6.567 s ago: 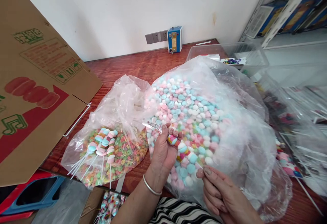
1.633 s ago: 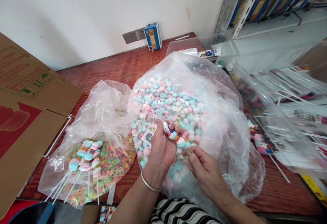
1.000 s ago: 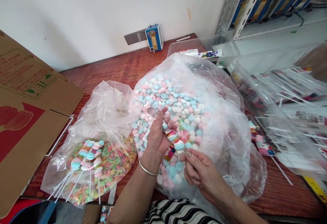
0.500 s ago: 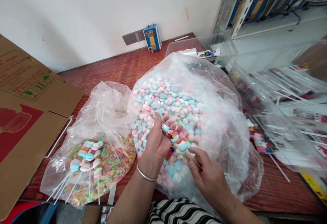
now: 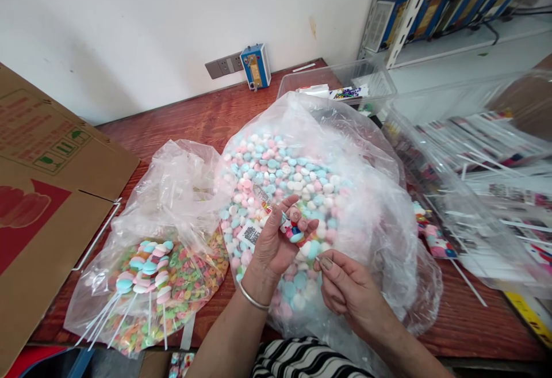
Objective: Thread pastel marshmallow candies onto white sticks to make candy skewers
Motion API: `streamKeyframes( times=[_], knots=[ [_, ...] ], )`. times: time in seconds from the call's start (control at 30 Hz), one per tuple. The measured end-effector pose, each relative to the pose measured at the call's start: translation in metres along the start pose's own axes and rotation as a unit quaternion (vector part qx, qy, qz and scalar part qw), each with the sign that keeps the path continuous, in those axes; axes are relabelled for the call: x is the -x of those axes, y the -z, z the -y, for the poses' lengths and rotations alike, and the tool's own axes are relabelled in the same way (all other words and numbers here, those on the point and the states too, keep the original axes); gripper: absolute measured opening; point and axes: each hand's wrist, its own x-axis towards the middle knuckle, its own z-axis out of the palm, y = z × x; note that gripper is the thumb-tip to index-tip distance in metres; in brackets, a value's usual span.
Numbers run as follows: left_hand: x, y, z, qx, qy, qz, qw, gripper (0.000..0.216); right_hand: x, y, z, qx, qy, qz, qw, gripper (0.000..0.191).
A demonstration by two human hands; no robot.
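Head view: holds a candy skewer (image 5: 313,249) in the curled grip of the left hand (image 5: 276,244), tilted over a large clear bag (image 5: 375,217) of pastel candies (image 5: 278,164) near the middle of the table's (image 5: 190,114) front edge. Pinches its stick just below the lowest candy with the closed grip of the right hand (image 5: 351,287), between thumb and forefinger. Shows the end of a clear printed wrapper (image 5: 261,195) past the left thumb and, lower, a QR-code label (image 5: 250,233); cannot tell whether held too. Has near the front left corner a smaller clear bag (image 5: 168,174) of ring candies (image 5: 200,274), bearing a pile of bare skewers (image 5: 149,264). Includes a cardboard box (image 5: 56,188) along the left edge, a blue device (image 5: 256,67) against the far edge and, toward the right edge, a wrapped piece (image 5: 434,237) beside a clear tub (image 5: 444,194).
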Motion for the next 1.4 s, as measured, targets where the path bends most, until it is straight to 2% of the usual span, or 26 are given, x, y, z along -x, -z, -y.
streamKeyframes(
  times=[0.1, 0.2, 0.3, 0.37, 0.47, 0.57, 0.73, 0.9, 1.0, 1.1, 1.2, 1.3, 1.4],
  knots=[
    [-0.002, -0.004, -0.001, 0.022, 0.017, -0.028, 0.999, 0.034, 0.001, -0.001, 0.005, -0.069, -0.034, 0.019, 0.997, 0.025],
    [-0.006, -0.011, -0.003, 0.039, 0.043, -0.092, 0.994, 0.040, 0.001, 0.000, 0.007, -0.090, -0.044, 0.025, 0.995, 0.024],
    [-0.007, -0.017, -0.001, 0.023, 0.042, -0.160, 0.986, 0.043, 0.000, 0.003, 0.002, -0.048, -0.020, -0.012, 0.999, 0.027],
    [-0.005, -0.019, 0.004, 0.002, 0.023, -0.184, 0.983, 0.042, -0.001, 0.003, -0.001, 0.004, 0.003, -0.040, 0.999, 0.032],
    [0.000, -0.018, 0.015, -0.035, 0.014, -0.181, 0.983, 0.038, -0.002, 0.000, -0.001, 0.084, 0.028, -0.059, 0.994, 0.037],
    [0.000, -0.015, 0.018, -0.053, 0.019, -0.149, 0.987, 0.035, -0.002, -0.004, 0.002, 0.108, 0.038, -0.057, 0.992, 0.038],
    [-0.011, -0.012, 0.001, -0.006, -0.040, -0.097, 0.994, 0.025, -0.002, -0.003, 0.005, 0.050, 0.010, -0.032, 0.998, 0.035],
    [-0.014, -0.021, -0.004, 0.034, -0.020, -0.118, 0.992, 0.028, -0.003, 0.000, 0.002, 0.106, 0.032, -0.022, 0.994, 0.036],
    [-0.012, -0.024, 0.002, 0.040, -0.027, -0.135, 0.990, 0.028, 0.000, 0.001, 0.003, 0.231, 0.083, -0.061, 0.968, 0.035],
    [-0.010, -0.023, 0.005, 0.050, -0.015, -0.161, 0.986, 0.031, 0.003, 0.001, 0.003, 0.391, 0.168, -0.101, 0.899, 0.028],
    [-0.009, -0.021, 0.002, 0.066, 0.017, -0.170, 0.983, 0.035, 0.005, 0.000, 0.002, 0.476, 0.230, -0.104, 0.843, 0.020],
    [-0.006, -0.022, 0.000, 0.054, 0.027, -0.140, 0.988, 0.037, 0.006, 0.000, 0.003, 0.498, 0.246, -0.108, 0.825, 0.018],
    [-0.001, -0.023, 0.002, -0.030, -0.028, -0.109, 0.993, 0.026, 0.006, -0.001, 0.007, 0.500, 0.237, -0.118, 0.824, 0.021]
  ],
)
